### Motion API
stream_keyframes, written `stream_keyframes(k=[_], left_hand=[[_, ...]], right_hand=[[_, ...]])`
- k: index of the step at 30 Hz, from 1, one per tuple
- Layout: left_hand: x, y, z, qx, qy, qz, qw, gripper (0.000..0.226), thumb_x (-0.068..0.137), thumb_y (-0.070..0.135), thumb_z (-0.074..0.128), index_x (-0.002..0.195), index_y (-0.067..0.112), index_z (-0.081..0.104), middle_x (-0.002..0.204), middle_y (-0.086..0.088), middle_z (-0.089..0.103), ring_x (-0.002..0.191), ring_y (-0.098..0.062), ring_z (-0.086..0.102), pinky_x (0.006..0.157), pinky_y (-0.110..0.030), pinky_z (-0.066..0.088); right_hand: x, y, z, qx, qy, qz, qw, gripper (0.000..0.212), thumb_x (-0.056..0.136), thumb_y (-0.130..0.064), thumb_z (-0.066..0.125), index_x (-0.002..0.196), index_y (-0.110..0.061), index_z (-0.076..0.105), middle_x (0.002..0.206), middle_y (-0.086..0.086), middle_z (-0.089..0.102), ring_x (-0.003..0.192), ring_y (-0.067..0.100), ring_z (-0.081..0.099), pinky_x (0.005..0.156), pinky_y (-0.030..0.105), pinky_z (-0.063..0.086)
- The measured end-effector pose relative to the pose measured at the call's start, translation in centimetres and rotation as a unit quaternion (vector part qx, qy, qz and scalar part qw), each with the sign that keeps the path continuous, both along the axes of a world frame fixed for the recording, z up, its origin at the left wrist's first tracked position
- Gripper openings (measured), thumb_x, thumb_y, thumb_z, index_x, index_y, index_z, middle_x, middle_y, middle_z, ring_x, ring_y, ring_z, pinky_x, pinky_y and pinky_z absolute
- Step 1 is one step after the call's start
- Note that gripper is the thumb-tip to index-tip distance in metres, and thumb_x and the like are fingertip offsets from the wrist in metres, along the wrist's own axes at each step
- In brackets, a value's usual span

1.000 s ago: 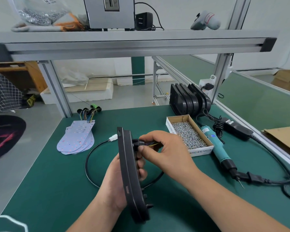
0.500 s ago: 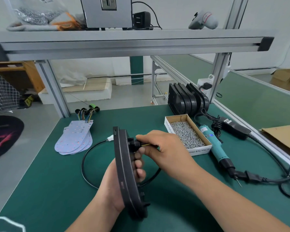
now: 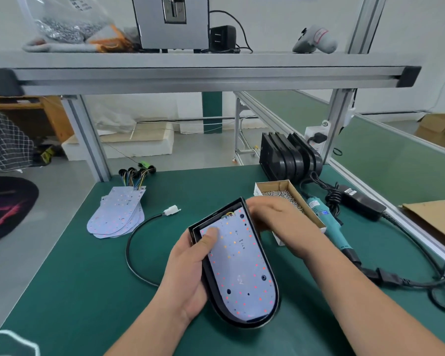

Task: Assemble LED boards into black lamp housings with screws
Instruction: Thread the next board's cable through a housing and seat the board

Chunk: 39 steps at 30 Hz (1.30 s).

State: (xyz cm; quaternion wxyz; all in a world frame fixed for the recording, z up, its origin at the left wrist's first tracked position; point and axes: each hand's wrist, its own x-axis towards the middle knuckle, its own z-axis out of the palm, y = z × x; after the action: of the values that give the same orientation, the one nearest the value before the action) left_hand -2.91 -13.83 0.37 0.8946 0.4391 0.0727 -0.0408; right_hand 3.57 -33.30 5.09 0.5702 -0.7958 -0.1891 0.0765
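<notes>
Almost nothing here is sharp enough for me to read. The LED board [image 3: 238,265] lying in the black lamp housing [image 3: 244,325] carries a faint pale mark below its middle, perhaps a 2, but it is too blurred to be sure. The plastic bag [image 3: 70,19] on the shelf [image 3: 190,60] has dark print near its top, too small to make out. The power adapter [image 3: 362,202] bears a white label and the electric screwdriver [image 3: 330,226] a blue one, both illegible.

Bright, even light all round, with only a soft shadow on the mat [image 3: 88,291] beneath the housing [image 3: 252,325]. My right hand [image 3: 275,218] is smeared by motion blur; the rest looks sharp. The shelf rail [image 3: 203,75] bows — wide-angle bend, worst at the edges.
</notes>
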Motion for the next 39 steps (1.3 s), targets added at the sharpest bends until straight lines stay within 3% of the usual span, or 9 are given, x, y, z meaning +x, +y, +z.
stream_keyframes(k=[3, 6, 10, 14, 19, 23, 31, 35, 39], left_hand=[[0.0, -0.2, -0.1, 0.03, -0.02, 0.023, 0.999, 0.028, 0.096, 0.019, 0.072, 0.123, 0.009, 0.071, 0.129, -0.016, 0.074, 0.119, -0.036, 0.072, 0.089, -0.045, 0.063], [-0.2, -0.7, -0.3, 0.09, -0.038, 0.043, 0.994, 0.024, 0.099, 0.018, 0.073, 0.122, 0.01, 0.071, 0.128, -0.014, 0.075, 0.123, -0.039, 0.068, 0.105, -0.056, 0.056], [-0.3, -0.9, -0.2, 0.119, -0.021, 0.062, 0.991, 0.021, 0.099, 0.017, 0.074, 0.117, 0.009, 0.071, 0.12, -0.015, 0.077, 0.119, -0.043, 0.069, 0.105, -0.063, 0.054], [-0.3, -1.0, 0.0, 0.134, -0.016, 0.069, 0.989, 0.02, 0.098, 0.013, 0.074, 0.118, 0.009, 0.071, 0.116, -0.013, 0.079, 0.113, -0.04, 0.073, 0.102, -0.061, 0.056], [-0.1, -0.9, -0.2, 0.138, 0.004, 0.079, 0.987, 0.018, 0.097, 0.008, 0.075, 0.115, 0.006, 0.07, 0.113, -0.016, 0.079, 0.111, -0.045, 0.072, 0.099, -0.062, 0.058], [0.3, -0.8, -0.2, 0.136, 0.019, 0.078, 0.987, 0.025, 0.089, 0.009, 0.081, 0.111, 0.005, 0.069, 0.111, -0.021, 0.078, 0.11, -0.051, 0.07, 0.097, -0.067, 0.057], [0.8, -0.7, -0.6, 0.162, 0.051, 0.074, 0.983, 0.019, 0.092, 0.004, 0.079, 0.109, 0.005, 0.068, 0.108, -0.021, 0.078, 0.108, -0.051, 0.07, 0.095, -0.069, 0.057], [0.7, -0.8, -0.3, 0.178, 0.051, 0.076, 0.98, 0.019, 0.092, 0.006, 0.08, 0.108, 0.007, 0.069, 0.105, -0.016, 0.079, 0.106, -0.047, 0.072, 0.095, -0.066, 0.058], [0.8, -0.2, 0.1, 0.177, 0.057, 0.086, 0.979, 0.019, 0.092, 0.004, 0.079, 0.107, 0.004, 0.068, 0.105, -0.017, 0.079, 0.107, -0.047, 0.073, 0.095, -0.065, 0.059]], right_hand=[[-0.2, -0.5, 0.6, 0.001, -0.012, -0.075, 0.997, 0.067, 0.092, -0.078, 0.05, 0.097, -0.017, 0.079, 0.099, -0.013, 0.076, 0.098, 0.007, 0.069, 0.101, 0.045, 0.052], [-0.7, -0.8, 1.1, -0.037, -0.078, -0.092, 0.992, 0.084, 0.085, -0.092, 0.046, 0.091, -0.012, 0.072, 0.075, -0.009, 0.052, 0.073, 0.014, 0.055, 0.073, 0.032, 0.045], [-1.2, 0.3, 0.9, -0.081, -0.028, -0.011, 0.996, 0.066, 0.087, -0.082, 0.058, 0.066, -0.025, 0.033, 0.068, -0.011, 0.025, 0.061, 0.011, 0.027, 0.06, 0.033, 0.024], [-1.0, 0.5, 0.5, -0.02, 0.037, 0.008, 0.999, 0.05, 0.093, -0.061, 0.067, 0.057, -0.031, 0.049, 0.064, -0.019, 0.038, 0.059, 0.003, 0.039, 0.06, 0.016, 0.034], [-0.9, 1.1, -0.3, 0.052, 0.117, -0.007, 0.992, 0.025, 0.089, -0.047, 0.076, 0.075, -0.026, 0.081, 0.083, -0.004, 0.078, 0.074, 0.012, 0.074, 0.069, 0.025, 0.055], [-1.1, 1.5, -0.5, 0.097, 0.137, -0.02, 0.986, 0.016, 0.088, -0.037, 0.077, 0.082, -0.024, 0.083, 0.089, 0.008, 0.081, 0.078, 0.022, 0.079, 0.064, 0.027, 0.059], [-0.8, 1.2, -1.0, 0.081, 0.131, -0.029, 0.988, 0.026, 0.087, -0.034, 0.075, 0.102, -0.013, 0.081, 0.105, 0.013, 0.081, 0.098, 0.03, 0.079, 0.083, 0.037, 0.06], [-0.4, 1.0, -0.9, 0.036, 0.124, -0.018, 0.991, 0.038, 0.085, -0.049, 0.076, 0.099, -0.015, 0.082, 0.103, 0.011, 0.081, 0.096, 0.027, 0.079, 0.089, 0.039, 0.057], [-0.3, 0.5, -0.6, 0.02, 0.163, -0.034, 0.986, 0.076, 0.064, -0.104, 0.049, 0.097, -0.044, 0.081, 0.11, -0.006, 0.081, 0.105, 0.009, 0.076, 0.092, 0.029, 0.054]])
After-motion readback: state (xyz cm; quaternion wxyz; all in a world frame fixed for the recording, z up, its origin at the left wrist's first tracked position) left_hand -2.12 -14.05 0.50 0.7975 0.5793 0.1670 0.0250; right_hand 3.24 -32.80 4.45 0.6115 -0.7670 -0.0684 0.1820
